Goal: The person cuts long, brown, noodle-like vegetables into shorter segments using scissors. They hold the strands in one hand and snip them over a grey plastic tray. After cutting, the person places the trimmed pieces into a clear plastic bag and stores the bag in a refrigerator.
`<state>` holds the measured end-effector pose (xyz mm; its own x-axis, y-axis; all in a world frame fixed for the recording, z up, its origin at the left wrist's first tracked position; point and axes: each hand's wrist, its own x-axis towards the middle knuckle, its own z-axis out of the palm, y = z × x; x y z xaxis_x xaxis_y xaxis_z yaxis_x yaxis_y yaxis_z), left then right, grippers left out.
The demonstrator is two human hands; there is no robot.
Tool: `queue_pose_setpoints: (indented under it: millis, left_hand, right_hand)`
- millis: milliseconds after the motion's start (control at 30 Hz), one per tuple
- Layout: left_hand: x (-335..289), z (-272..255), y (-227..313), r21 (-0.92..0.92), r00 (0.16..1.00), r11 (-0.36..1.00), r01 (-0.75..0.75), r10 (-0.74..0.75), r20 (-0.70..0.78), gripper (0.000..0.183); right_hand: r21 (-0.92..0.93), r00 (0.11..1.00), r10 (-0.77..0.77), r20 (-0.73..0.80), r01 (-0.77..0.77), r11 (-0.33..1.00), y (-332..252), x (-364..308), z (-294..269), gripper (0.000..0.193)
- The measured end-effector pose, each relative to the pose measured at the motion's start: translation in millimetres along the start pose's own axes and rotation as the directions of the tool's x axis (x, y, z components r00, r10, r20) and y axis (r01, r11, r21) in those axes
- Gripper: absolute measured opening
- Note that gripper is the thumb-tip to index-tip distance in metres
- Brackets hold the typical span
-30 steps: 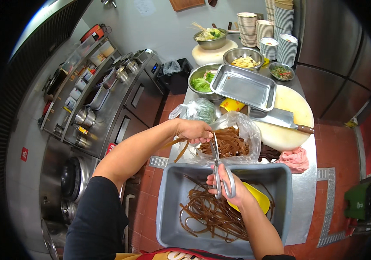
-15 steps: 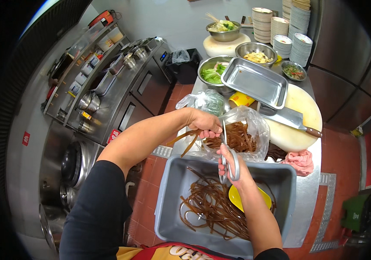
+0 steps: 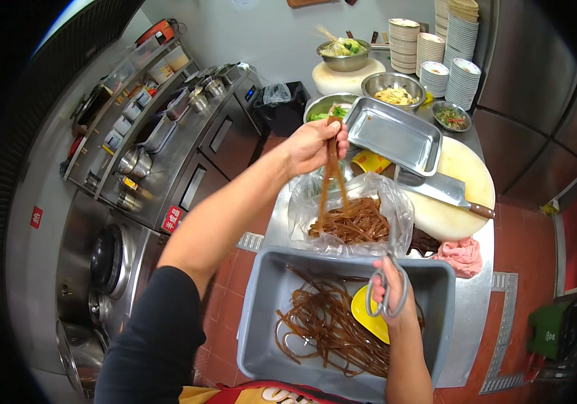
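Observation:
My left hand (image 3: pixel 314 147) is raised over a clear plastic bag (image 3: pixel 300 219), closed around a few flat brown noodle-like strips (image 3: pixel 332 172). They hang down toward more of the same strips (image 3: pixel 359 222) inside the bag. In my right hand (image 3: pixel 396 306), above the grey tub's far right part, is a pair of scissors (image 3: pixel 403 296); the handle loops show, while the blades point away and are hard to make out. The grey tub (image 3: pixel 253 303) holds a tangle of long brown strips (image 3: pixel 325 323) and a yellow scoop-like dish (image 3: pixel 368 322), partly covered by my right hand.
Beyond the bag stands a metal tray (image 3: pixel 396 135). A cleaver (image 3: pixel 436 187) lies on a round cutting board (image 3: pixel 477 165), with a pink cloth (image 3: pixel 460 256) nearby. Food bowls (image 3: pixel 393 87) and stacked dishes (image 3: pixel 463 81) fill the back. A steel counter (image 3: pixel 187 148) runs along the left.
My left hand has lifted up and away from the scissors, with strips now hanging from it. My right hand has drawn back with the scissors, nearer me and to the right.

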<state>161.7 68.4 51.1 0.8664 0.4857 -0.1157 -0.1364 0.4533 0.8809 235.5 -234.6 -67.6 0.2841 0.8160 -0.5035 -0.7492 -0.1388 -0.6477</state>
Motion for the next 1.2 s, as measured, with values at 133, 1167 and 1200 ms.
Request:
queue_pose_setpoints:
  millis: [133,1167,1200]
  left_hand:
    - [8,1,-39,-0.275,0.939,0.930,-0.245,0.157,-0.305,0.022]
    - [-116,87,-374,-0.544,0.540,0.822,-0.169,-0.385,-0.749,0.014]
    - [-118,84,-377,-0.536,0.536,0.827,-0.171,-0.379,-0.755,0.015]
  right_hand:
    - [0.049,0.996,-0.025,-0.091,0.029,0.998,-4,-21,-7,0.031]
    - [-0.115,0.841,-0.073,-0.536,0.013,0.993,58,-191,-86,0.024]
    - [-0.111,0.835,-0.063,-0.546,0.002,0.994,59,-192,-86,0.024]
